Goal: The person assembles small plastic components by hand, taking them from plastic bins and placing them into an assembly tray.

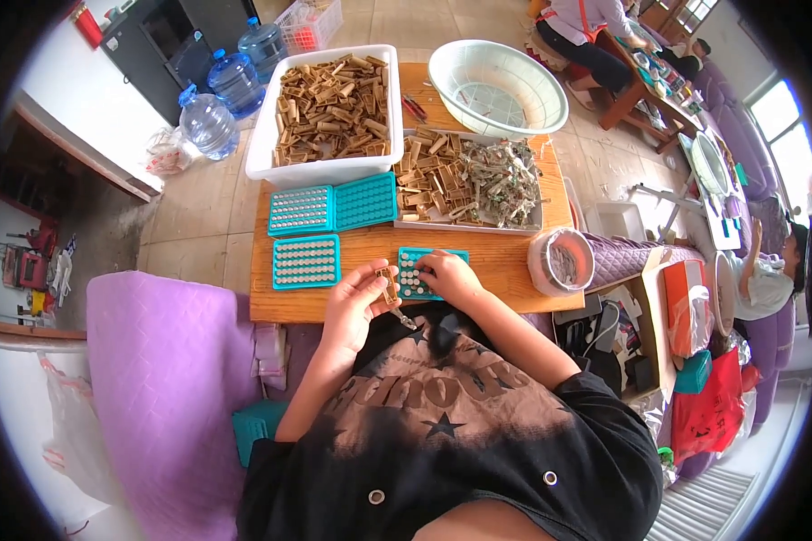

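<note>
My left hand (352, 305) is closed around a small gold-brown plastic casing (389, 286), held upright above the table's near edge. Just below that casing hangs a small clear, silvery piece (404, 318); whether the two are joined cannot be made out. My right hand (453, 277) reaches into a teal tray (457, 255) partly filled with small round white-topped pieces (410, 278). Its fingertips are curled together among them, and what they pinch is too small to tell. Left of it lies another teal tray (336, 240) with neat rows of similar pieces.
Behind are an opened teal case (365, 201), a white tub (255, 153) heaped with brown casings, and a shallow box (478, 228) of casings and clear-wrapped parts. A pale green basin (550, 108) stands farther back. A round container (539, 270) sits right. Other people (595, 18) sit beyond.
</note>
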